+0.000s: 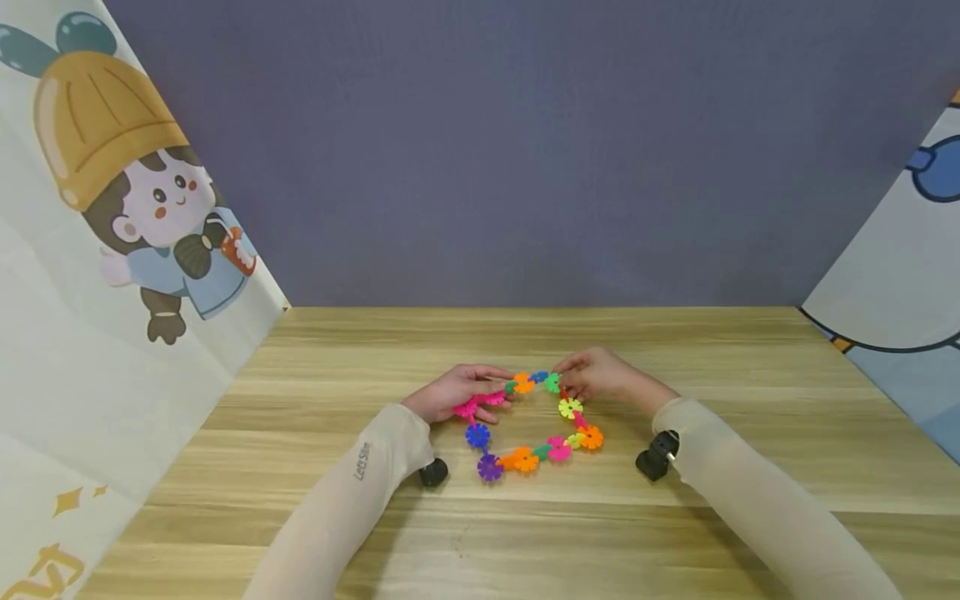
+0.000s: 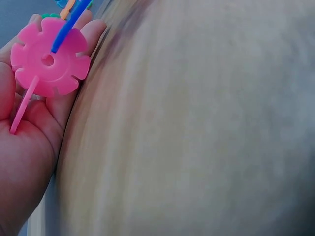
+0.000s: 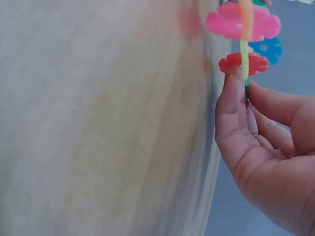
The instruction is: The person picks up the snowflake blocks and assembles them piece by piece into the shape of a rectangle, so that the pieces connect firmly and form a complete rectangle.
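Observation:
A loop of slotted plastic snowflake discs point(image 1: 525, 459) in several colours is above the wooden table. At its far left, my left hand point(image 1: 460, 392) holds the pink discs, thumb over them and fingers behind and below. In the left wrist view, a pink disc point(image 2: 49, 59) lies before the fingers, with a blue disc point(image 2: 70, 24) slotted into it edge-on. My right hand point(image 1: 596, 375) pinches a green disc point(image 1: 552, 382) at the far right corner. The right wrist view shows thumb and fingertip meeting at that green disc, just below a red disc point(image 3: 256, 64).
The wooden table point(image 1: 480, 542) spreads under both arms and ends at a grey-blue panel point(image 1: 525, 167) behind. Printed cartoon sheets point(image 1: 60, 350) flank the table. Black wrist cameras point(image 1: 657, 455) sit on the cuffs.

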`<act>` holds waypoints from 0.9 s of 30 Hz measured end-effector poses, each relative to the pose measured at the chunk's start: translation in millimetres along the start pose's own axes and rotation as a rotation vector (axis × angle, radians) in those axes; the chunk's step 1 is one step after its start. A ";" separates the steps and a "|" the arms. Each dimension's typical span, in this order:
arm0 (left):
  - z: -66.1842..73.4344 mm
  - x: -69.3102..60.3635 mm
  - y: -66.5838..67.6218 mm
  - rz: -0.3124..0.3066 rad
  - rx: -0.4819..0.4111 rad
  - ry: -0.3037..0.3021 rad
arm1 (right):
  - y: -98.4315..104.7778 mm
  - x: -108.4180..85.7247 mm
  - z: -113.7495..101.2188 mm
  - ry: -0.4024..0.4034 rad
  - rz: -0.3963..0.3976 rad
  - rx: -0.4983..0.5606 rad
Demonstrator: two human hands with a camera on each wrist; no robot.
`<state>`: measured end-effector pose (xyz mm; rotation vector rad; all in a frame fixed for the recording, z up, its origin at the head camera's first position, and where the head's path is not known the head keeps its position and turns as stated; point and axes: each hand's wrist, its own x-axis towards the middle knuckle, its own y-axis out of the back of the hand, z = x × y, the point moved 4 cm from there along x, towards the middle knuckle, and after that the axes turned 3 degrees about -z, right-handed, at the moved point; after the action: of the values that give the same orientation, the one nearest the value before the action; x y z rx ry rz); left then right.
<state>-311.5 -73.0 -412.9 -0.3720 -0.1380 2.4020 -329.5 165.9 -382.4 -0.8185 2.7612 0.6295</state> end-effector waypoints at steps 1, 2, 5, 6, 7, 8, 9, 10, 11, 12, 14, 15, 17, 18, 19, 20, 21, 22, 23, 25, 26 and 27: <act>0.2 -0.1 -0.1 0.002 0.002 -0.001 | 1.1 -0.4 -0.3 0.005 0.002 0.007; 0.3 -0.1 -0.1 0.004 0.004 -0.001 | 2.2 -0.9 -0.7 0.012 0.004 0.012; 1.0 -0.5 -0.3 0.010 0.009 -0.004 | 6.0 -2.5 -2.4 0.023 0.018 0.039; 1.0 -0.4 -0.2 0.012 0.011 -0.005 | 7.1 -3.0 -3.1 0.027 0.021 0.042; 1.0 -0.4 -0.2 0.013 0.012 -0.004 | 7.8 -3.4 -3.5 0.028 0.022 0.048; 0.9 -0.5 -0.1 0.014 0.011 -0.002 | 8.3 -3.8 -3.8 0.029 0.024 0.052; 0.7 -0.5 0.0 0.016 0.010 0.000 | 8.5 -4.2 -4.2 0.027 0.025 0.058; 0.5 -0.4 0.1 0.017 0.010 0.002 | 8.8 -4.5 -4.3 0.031 0.023 0.059; 0.2 -0.3 0.2 0.018 0.008 0.004 | 8.7 -4.8 -4.6 0.031 0.021 0.063; -0.2 -0.3 0.3 0.019 0.008 0.007 | 8.7 -5.0 -4.9 0.036 0.018 0.064; 0.0 -0.3 0.1 0.020 0.008 0.008 | 9.1 -4.9 -4.9 0.035 0.018 0.070; 0.1 -0.2 -0.1 0.020 0.008 0.007 | 9.3 -5.0 -5.2 0.034 0.018 0.075; 0.5 -0.2 -0.5 0.016 0.011 0.004 | 9.4 -5.3 -5.3 0.035 0.018 0.075; 0.4 0.0 -0.7 0.013 0.012 0.005 | 9.5 -5.7 -5.8 0.038 0.016 0.074; 0.4 0.1 -0.8 0.012 0.011 0.005 | 9.4 -5.7 -5.6 0.035 0.019 0.077; 0.3 0.2 -0.9 0.011 0.010 0.006 | 9.2 -6.0 -6.1 0.039 0.019 0.076; 0.0 0.5 -0.7 0.010 0.009 0.008 | 8.8 -5.9 -6.2 0.041 0.021 0.073; -0.2 0.6 -0.7 0.010 0.008 0.008 | 8.6 -5.8 -6.4 0.045 0.021 0.069; -0.4 0.8 -0.5 0.011 0.005 0.011 | 8.2 -5.6 -6.8 0.048 0.022 0.069; -0.6 0.9 -0.3 0.013 0.002 0.010 | 7.3 -4.9 -7.5 0.049 0.026 0.065; -0.6 1.0 -0.3 0.013 0.002 0.008 | 6.8 -4.7 -8.1 0.050 0.025 0.060; -0.5 1.0 -0.2 0.013 0.002 0.006 | 6.2 -4.3 -8.6 0.049 0.025 0.058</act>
<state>-312.0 -72.1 -413.6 -0.3800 -0.1307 2.4133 -329.9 168.8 -371.3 -0.7988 2.8230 0.5388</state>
